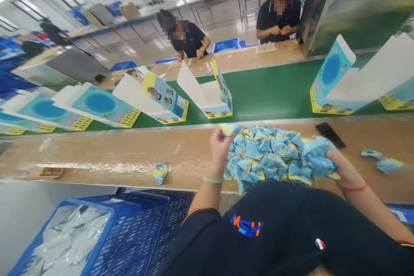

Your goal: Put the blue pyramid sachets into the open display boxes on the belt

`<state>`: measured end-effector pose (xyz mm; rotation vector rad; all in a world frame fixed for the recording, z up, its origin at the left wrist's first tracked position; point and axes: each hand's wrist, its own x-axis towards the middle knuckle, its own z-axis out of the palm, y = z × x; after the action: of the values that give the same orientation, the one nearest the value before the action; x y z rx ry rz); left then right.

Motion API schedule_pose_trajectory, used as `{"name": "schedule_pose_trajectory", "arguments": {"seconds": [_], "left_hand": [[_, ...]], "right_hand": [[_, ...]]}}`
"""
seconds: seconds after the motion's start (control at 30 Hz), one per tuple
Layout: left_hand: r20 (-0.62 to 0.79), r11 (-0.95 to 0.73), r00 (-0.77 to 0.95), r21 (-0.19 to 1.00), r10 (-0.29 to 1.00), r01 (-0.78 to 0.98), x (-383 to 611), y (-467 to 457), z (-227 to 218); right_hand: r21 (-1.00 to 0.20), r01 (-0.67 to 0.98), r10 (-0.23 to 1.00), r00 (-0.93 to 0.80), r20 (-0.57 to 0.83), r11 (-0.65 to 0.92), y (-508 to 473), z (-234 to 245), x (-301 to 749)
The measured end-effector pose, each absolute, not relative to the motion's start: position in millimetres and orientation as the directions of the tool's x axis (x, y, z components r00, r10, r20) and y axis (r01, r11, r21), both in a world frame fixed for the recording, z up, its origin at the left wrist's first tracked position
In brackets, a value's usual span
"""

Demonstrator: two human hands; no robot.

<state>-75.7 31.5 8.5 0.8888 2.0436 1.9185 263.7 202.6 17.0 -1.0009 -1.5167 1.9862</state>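
Note:
My left hand [218,144] is closed on a small blue and yellow packet [231,129], raised at the far left edge of a heap of similar packets [258,155]. The heap lies on the brown work table in front of me. At its right side my right hand [339,161] grips several blue packets [318,155], slightly blurred. Beyond the heap, an open printed carton [216,105] stands on the green conveyor belt, its flaps up. Another open carton [333,90] is farther right. The fingertips of my right hand are partly hidden by the packets.
A black phone [330,134] lies right of the heap, with loose packets [388,164] beyond it. One packet [160,172] lies to the left. More cartons [97,105] line the green belt [271,90]. Blue crates [129,228] stand below left. Two people sit across the belt.

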Motion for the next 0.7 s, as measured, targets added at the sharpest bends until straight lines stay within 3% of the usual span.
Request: {"name": "schedule_pose_trajectory", "arguments": {"seconds": [0.2,0.43,0.47,0.53,0.63,0.7], "left_hand": [[0.086,0.17,-0.468,0.862,0.88,0.477,-73.8,26.8,-20.7],[0.0,0.055,-0.096,0.821,0.995,0.568,-59.2,27.8,-63.0],[0.028,0.036,-0.103,0.819,0.994,0.573,-69.4,28.7,-66.3],[0.111,0.074,-0.275,0.809,0.955,0.583,-106.7,36.1,-68.5],[0.189,0.285,-0.667,0.796,0.72,0.534,-188.6,62.5,-60.9],[0.156,0.382,-0.751,0.784,0.642,0.489,-236.8,85.9,-54.6]], "right_hand": [[-0.935,0.029,0.788,-0.529,-0.315,-0.354,175.1,22.9,235.7],[-0.937,0.1,0.841,-0.418,-0.344,-0.334,153.0,16.5,227.0],[-0.934,0.119,0.847,-0.397,-0.354,-0.336,151.4,17.8,228.1],[-0.924,0.158,0.853,-0.354,-0.383,-0.349,149.8,18.3,231.2],[-0.908,0.21,0.859,-0.304,-0.413,-0.362,152.1,10.5,234.8],[-0.929,0.27,0.892,-0.307,-0.332,-0.253,156.0,2.9,233.6]]}}
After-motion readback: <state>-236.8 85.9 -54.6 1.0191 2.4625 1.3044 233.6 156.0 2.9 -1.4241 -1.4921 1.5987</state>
